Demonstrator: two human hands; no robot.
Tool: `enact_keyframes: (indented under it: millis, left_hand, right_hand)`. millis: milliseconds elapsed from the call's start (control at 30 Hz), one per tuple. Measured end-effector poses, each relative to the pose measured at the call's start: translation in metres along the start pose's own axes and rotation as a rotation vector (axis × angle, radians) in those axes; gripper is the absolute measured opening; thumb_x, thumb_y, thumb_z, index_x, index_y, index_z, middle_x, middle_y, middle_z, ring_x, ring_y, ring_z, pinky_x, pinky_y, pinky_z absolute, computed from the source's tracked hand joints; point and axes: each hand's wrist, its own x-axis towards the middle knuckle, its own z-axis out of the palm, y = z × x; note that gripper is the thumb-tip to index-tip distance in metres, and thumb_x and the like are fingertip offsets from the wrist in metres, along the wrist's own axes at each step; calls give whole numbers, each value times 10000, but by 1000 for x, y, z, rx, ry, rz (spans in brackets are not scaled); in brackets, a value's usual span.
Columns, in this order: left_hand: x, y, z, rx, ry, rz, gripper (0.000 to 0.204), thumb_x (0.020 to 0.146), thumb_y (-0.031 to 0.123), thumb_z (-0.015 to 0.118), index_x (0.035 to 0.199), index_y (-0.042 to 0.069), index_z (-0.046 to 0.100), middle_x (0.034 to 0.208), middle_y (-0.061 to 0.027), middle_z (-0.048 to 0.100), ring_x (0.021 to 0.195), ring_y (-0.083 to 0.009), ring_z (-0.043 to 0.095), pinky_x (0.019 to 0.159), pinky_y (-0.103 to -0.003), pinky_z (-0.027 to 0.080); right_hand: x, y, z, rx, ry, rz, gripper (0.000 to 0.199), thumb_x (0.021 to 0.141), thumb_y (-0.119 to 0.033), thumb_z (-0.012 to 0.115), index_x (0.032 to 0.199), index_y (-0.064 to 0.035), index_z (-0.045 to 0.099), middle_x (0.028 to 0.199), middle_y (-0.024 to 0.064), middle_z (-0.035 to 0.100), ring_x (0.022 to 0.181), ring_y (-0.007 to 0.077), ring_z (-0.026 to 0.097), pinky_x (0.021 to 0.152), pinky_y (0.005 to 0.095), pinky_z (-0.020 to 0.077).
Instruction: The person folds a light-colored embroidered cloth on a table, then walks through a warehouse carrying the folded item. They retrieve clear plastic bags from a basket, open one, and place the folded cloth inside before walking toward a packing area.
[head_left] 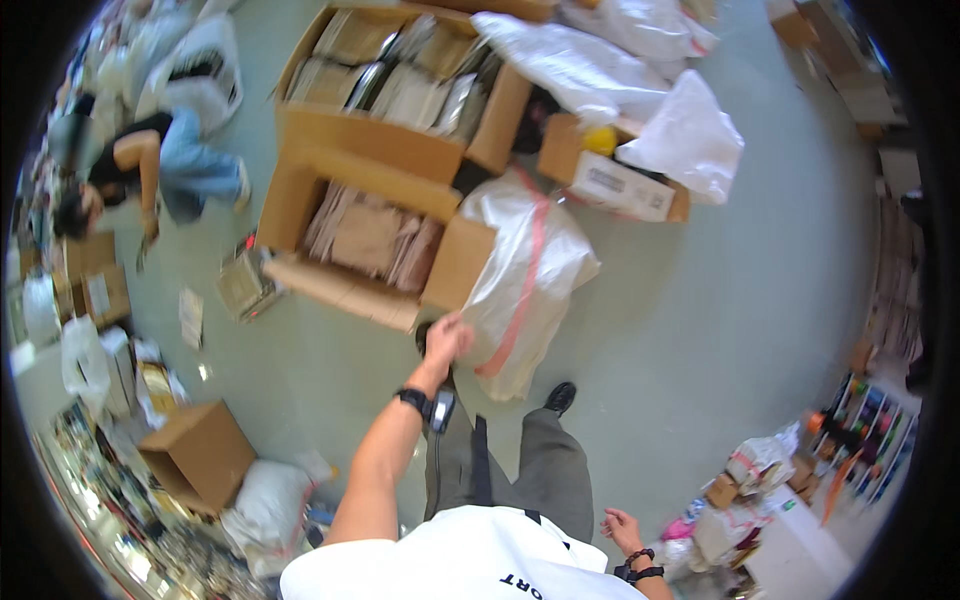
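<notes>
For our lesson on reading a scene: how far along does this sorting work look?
Done: two open cardboard boxes already hold stacked flat packets. In hand: the left hand reaches to the white sack with a pink strip; the right hand hangs empty. Left: more white bags lie unopened behind.

Bright, even light; soft motion blur, edges bent and dark.

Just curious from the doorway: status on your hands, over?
Left hand on white plastic sack, fingers' grip unclear. Right hand free, open. Open cardboard box beside sack.
</notes>
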Motion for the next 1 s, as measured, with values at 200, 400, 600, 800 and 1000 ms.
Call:
enact_keyframes:
  millis: [200,400,600,800,1000]
  left_hand:
    - [-52,-25,136,430,33,-132,464,879,9,592,1336,-10,512,816,-80,665,627,-132,604,497,-265,470]
    - [-61,38,317,523,85,20,435,855,-47,533,1288,-10,526,896,-108,667,686,-179,645,594,-311,543]
    - [-29,133,539,776,-230,169,413,923,19,539,1335,27,513,991,-137,682,798,-181,666,667,-290,551]
    - [103,200,720,616,-146,-77,412,851,-11,581,1262,22,569,862,-117,672,673,-167,652,526,-282,511]
    - [130,372,998,746,-297,119,429,874,67,622,1295,20,552,987,-119,684,826,-168,661,670,-288,548]
  right_hand:
    - [115,52,-116,110,-2,-113,294,937,-173,577,1183,-27,647,891,87,713,770,165,688,675,303,562]
    - [198,-68,-336,-126,405,-412,304,894,-238,554,1116,-78,688,988,160,712,943,323,678,858,411,532]
    - [179,-287,-542,7,520,-821,329,917,-262,533,1170,-89,651,1105,177,673,1014,358,638,878,427,512]
    - [233,-371,-686,-345,226,-854,353,908,-301,549,1190,-111,643,1164,150,663,1040,350,632,884,429,513]
    - [331,-353,-797,-259,104,-217,404,842,-433,583,1140,-184,698,1131,116,690,1060,329,644,923,419,504]
